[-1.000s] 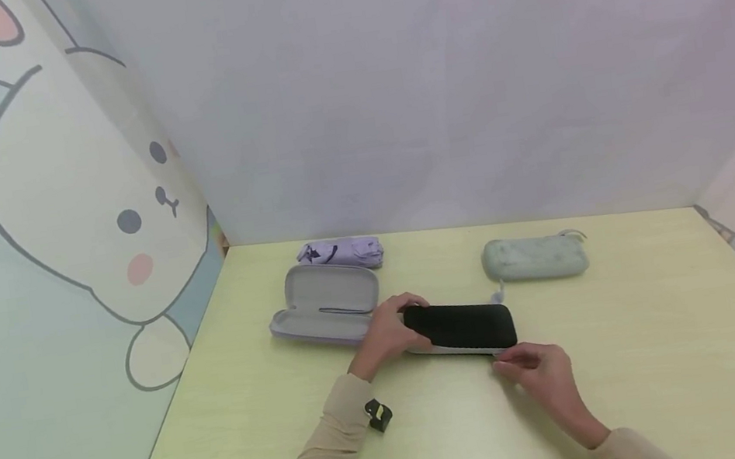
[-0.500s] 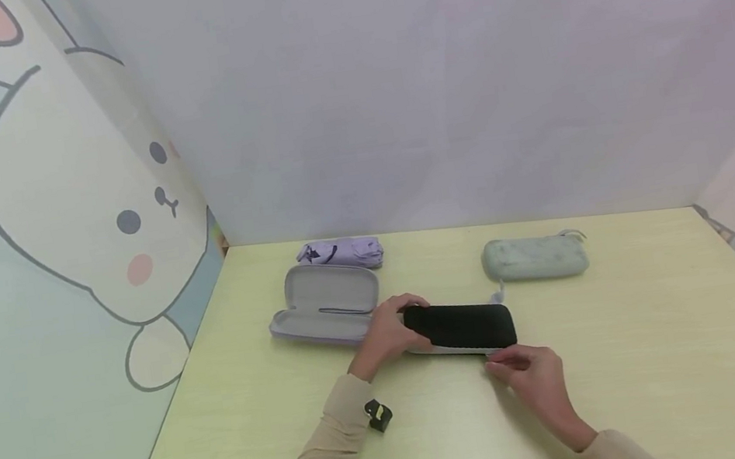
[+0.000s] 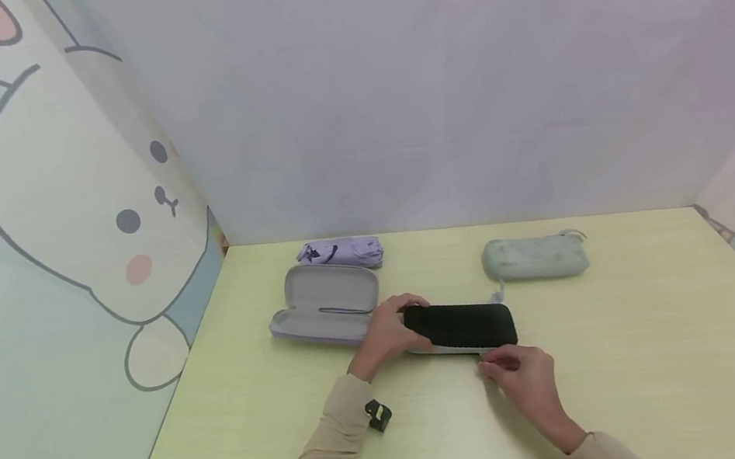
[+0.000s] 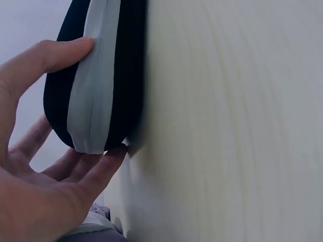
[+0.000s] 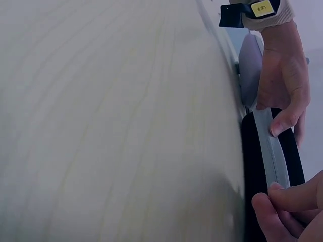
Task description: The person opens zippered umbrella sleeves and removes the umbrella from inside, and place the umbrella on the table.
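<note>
A black zippered case (image 3: 462,326) lies on the table, with a pale grey zipper band (image 4: 96,96) along its side. My left hand (image 3: 390,330) grips the case's left end, its thumb (image 4: 68,53) on the band and its other fingers curled under the rounded end. At the case's front edge, near its right end, my right hand (image 3: 529,383) pinches the zipper pull between thumb and index finger. The pull is mostly hidden by the fingertips (image 5: 262,201). In the right wrist view both hands are on the same grey band.
An open lilac glasses case (image 3: 324,322) with a grey lining stands left of the black case. Behind it lies a folded purple umbrella (image 3: 346,254). A pale green pouch (image 3: 535,257) rests at the back right. A black band (image 3: 379,415) sits by the left cuff.
My right hand has slid a little left along the front edge of the black case, still pinching the zipper pull. The left hand and the case stay in place.
</note>
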Demonstrator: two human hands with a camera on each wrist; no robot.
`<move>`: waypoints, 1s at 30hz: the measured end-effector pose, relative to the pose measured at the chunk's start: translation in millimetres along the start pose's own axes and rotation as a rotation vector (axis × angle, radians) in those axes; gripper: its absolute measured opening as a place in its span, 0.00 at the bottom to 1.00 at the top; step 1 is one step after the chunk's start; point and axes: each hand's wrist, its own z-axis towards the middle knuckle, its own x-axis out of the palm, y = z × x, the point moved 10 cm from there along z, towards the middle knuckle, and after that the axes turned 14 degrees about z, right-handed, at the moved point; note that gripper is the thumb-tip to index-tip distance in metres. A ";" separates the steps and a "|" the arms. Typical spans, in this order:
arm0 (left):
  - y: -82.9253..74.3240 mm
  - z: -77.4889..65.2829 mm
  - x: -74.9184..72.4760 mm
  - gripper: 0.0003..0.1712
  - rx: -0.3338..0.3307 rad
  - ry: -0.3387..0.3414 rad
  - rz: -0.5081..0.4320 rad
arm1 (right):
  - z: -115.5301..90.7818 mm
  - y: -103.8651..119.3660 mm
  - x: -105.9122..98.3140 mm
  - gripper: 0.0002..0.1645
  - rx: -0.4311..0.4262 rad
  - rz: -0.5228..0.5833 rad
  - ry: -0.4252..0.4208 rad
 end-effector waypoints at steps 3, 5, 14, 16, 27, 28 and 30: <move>-0.8 -0.1 -0.3 0.33 0.003 0.003 0.003 | 0.9 5.2 1.7 0.07 -0.059 -0.043 0.009; -1.6 -0.4 -1.2 0.33 0.005 0.002 0.010 | 1.3 8.3 3.2 0.07 -0.081 -0.064 0.016; -1.9 -0.5 -1.9 0.34 0.002 -0.005 0.020 | 1.3 12.4 12.1 0.08 -0.078 -0.044 0.017; -1.5 -0.3 -1.4 0.34 0.004 -0.006 0.023 | 1.0 12.4 12.8 0.08 -0.080 -0.051 0.009; -1.4 0.4 -2.2 0.34 0.013 -0.020 0.015 | 1.3 14.5 21.5 0.07 -0.062 -0.073 0.039; -1.4 0.4 -1.9 0.34 0.013 -0.020 0.015 | 1.3 13.8 22.1 0.07 -0.054 -0.080 0.040; -0.5 0.4 -0.4 0.34 0.005 -0.014 0.014 | 0.9 12.9 23.0 0.06 -0.039 -0.088 0.042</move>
